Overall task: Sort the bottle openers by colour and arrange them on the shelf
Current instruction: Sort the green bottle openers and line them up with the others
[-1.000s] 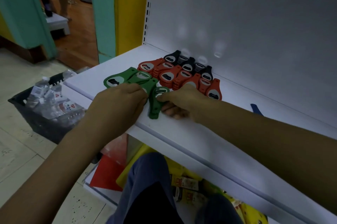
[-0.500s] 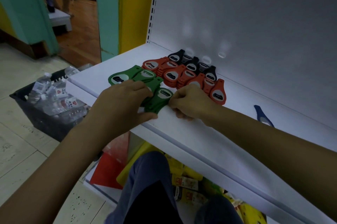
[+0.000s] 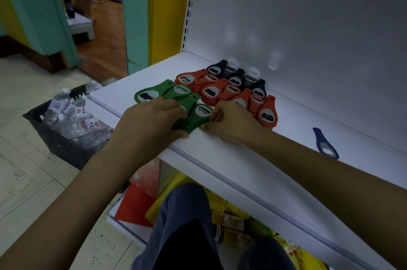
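- Here, in the head view, we see a white shelf (image 3: 297, 131) carrying the bottle openers in colour groups near its left end.
- The green openers (image 3: 164, 93) lie nearest the shelf's front edge. The red openers (image 3: 220, 91) overlap in rows just behind them, and the black openers (image 3: 237, 77) sit against the back panel.
- We cannot count any group, since the pieces overlap and both hands cover part of them.
- The left hand (image 3: 149, 122) lies over the green openers with its fingers curled on top and its thumb at their near end. It hides most of that stack.
- The right hand (image 3: 231, 122) has curled fingers, and its thumb and forefinger pinch the right edge of the front green opener (image 3: 198, 115). Its back hides the near ends of some red ones.
- A blue opener (image 3: 326, 144) lies alone on the shelf, well apart to the right.
- A dark crate (image 3: 35, 115) of water bottles (image 3: 59, 104) stands on the floor to the left, part hidden by the shelf corner and the left forearm.
- Below the shelf are a trousered knee (image 3: 182, 214) and some yellow packets (image 3: 231, 221). Their print is too blurred for us to read.
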A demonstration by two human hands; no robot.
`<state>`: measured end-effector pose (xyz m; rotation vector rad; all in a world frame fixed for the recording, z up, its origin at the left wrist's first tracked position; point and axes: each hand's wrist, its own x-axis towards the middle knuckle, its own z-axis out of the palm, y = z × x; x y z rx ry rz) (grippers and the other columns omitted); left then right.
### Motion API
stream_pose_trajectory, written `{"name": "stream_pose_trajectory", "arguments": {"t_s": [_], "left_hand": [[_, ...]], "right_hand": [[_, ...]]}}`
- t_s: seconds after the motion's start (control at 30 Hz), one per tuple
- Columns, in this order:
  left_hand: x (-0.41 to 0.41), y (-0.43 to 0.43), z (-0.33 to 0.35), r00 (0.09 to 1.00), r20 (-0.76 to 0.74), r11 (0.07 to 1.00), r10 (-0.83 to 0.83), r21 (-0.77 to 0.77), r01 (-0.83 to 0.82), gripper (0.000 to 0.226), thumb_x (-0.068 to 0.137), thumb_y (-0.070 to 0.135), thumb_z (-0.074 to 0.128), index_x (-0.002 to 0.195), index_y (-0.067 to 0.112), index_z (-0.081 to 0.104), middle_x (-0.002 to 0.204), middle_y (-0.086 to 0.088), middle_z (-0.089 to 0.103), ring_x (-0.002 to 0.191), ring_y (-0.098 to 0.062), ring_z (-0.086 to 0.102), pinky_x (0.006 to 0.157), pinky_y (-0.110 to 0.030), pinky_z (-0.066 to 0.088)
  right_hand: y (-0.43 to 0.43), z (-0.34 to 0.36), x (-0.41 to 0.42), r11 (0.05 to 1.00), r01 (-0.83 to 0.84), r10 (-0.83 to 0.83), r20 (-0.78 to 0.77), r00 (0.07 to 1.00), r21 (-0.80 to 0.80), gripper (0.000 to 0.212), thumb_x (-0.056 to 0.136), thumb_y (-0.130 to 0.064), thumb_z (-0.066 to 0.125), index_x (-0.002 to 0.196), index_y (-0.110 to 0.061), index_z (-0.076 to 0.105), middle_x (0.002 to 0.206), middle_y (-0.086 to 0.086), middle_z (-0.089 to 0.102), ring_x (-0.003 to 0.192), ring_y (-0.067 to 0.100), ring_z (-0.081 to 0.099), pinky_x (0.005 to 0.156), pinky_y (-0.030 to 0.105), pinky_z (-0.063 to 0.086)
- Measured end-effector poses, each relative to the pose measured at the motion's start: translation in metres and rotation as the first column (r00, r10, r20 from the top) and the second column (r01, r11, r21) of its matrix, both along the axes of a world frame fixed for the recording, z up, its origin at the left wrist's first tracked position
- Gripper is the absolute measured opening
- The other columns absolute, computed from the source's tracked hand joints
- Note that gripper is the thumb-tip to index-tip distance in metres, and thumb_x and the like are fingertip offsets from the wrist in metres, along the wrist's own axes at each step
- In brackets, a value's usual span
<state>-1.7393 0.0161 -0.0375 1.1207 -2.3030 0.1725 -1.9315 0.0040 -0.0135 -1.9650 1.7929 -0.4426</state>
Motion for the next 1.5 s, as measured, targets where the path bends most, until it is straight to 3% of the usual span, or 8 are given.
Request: {"name": "stream_pose_trajectory", "arguments": {"t_s": [0.23,0.7,0.93,1.07,1.2,1.33,1.43,1.5], "left_hand": [[0.0,-0.001,-0.002,1.0,-0.002,0.999,0.003,-0.034,-0.003,0.035,0.061,0.026,0.086,0.089,0.01,0.072,0.081,-0.006,0.069,0.071,-0.028,0.066,0.051,-0.034,0.051],[0.0,-0.004,0.001,0.997,0.07,0.998,-0.039,-0.052,0.043,0.036,0.072,0.031,0.079,0.095,0.005,0.071,0.088,-0.011,0.069,0.078,-0.032,0.061,0.066,-0.041,0.048],[-0.038,0.014,-0.002,0.988,-0.018,0.98,-0.151,-0.134,0.147,0.031,0.076,0.031,0.076,0.093,0.005,0.072,0.091,-0.011,0.07,0.082,-0.029,0.065,0.071,-0.041,0.051],[-0.101,0.028,-0.005,0.95,-0.026,0.941,-0.311,-0.151,0.303,0.027,0.075,0.026,0.079,0.09,0.005,0.072,0.091,-0.009,0.071,0.08,-0.029,0.066,0.07,-0.039,0.053],[-0.164,0.045,-0.002,0.893,-0.108,0.899,-0.436,-0.021,0.437,0.027,0.081,0.03,0.071,0.097,0.009,0.072,0.096,-0.005,0.07,0.085,-0.025,0.065,0.072,-0.036,0.054],[-0.216,0.052,-0.004,0.917,-0.154,0.867,-0.368,0.3,0.398,0.035,0.089,0.042,0.059,0.114,0.018,0.065,0.112,0.002,0.066,0.099,-0.016,0.06,0.085,-0.035,0.05],[-0.248,0.054,-0.004,0.912,-0.25,0.798,-0.326,0.444,0.407,0.025,0.092,0.035,0.056,0.108,0.019,0.067,0.103,0.001,0.069,0.09,-0.015,0.063,0.083,-0.03,0.051],[-0.269,0.057,0.0,0.863,-0.438,0.671,-0.251,0.565,0.481,0.02,0.094,0.031,0.053,0.095,0.02,0.068,0.091,0.001,0.07,0.083,-0.016,0.066,0.079,-0.03,0.053]], "right_hand": [[0.002,-0.008,0.005,0.988,-0.115,0.111,-0.05,0.993,-0.098,0.029,0.088,-0.027,0.064,0.111,-0.013,0.053,0.068,-0.013,0.043,0.067,0.013,0.05,0.06,0.027,0.039],[0.015,-0.01,-0.001,0.976,-0.121,0.129,0.037,0.991,-0.181,0.043,0.086,-0.023,0.066,0.123,-0.015,0.046,0.067,-0.01,0.05,0.058,0.003,0.048,0.052,0.021,0.037],[0.077,-0.028,-0.052,0.9,0.121,-0.052,0.172,0.984,-0.418,0.015,0.085,-0.021,0.067,0.099,-0.023,0.063,0.073,-0.011,0.054,0.066,0.005,0.052,0.062,0.024,0.046],[0.095,-0.029,-0.117,0.796,0.278,-0.29,0.065,0.955,-0.538,0.012,0.085,-0.02,0.064,0.098,-0.021,0.066,0.095,-0.008,0.055,0.09,0.013,0.055,0.069,0.025,0.04],[0.098,-0.03,-0.183,0.848,0.429,-0.494,-0.174,0.852,-0.311,0.053,0.09,-0.038,0.059,0.136,-0.014,0.048,0.145,0.01,0.04,0.132,0.031,0.037,0.102,0.038,0.037],[0.108,-0.034,-0.206,0.84,0.466,-0.523,-0.189,0.831,-0.279,0.025,0.096,-0.033,0.047,0.1,-0.013,0.06,0.088,0.005,0.06,0.081,0.025,0.055,0.064,0.03,0.037],[0.122,-0.03,-0.21,0.797,0.47,-0.591,-0.332,0.735,-0.379,0.029,0.097,-0.023,0.04,0.12,-0.015,0.056,0.065,0.0,0.046,0.059,0.023,0.046,0.054,0.029,0.032],[0.139,-0.026,-0.217,0.738,0.522,-0.648,-0.232,0.725,-0.428,0.033,0.095,-0.019,0.034,0.118,-0.011,0.056,0.061,0.003,0.046,0.054,0.027,0.045,0.051,0.031,0.031]]}}
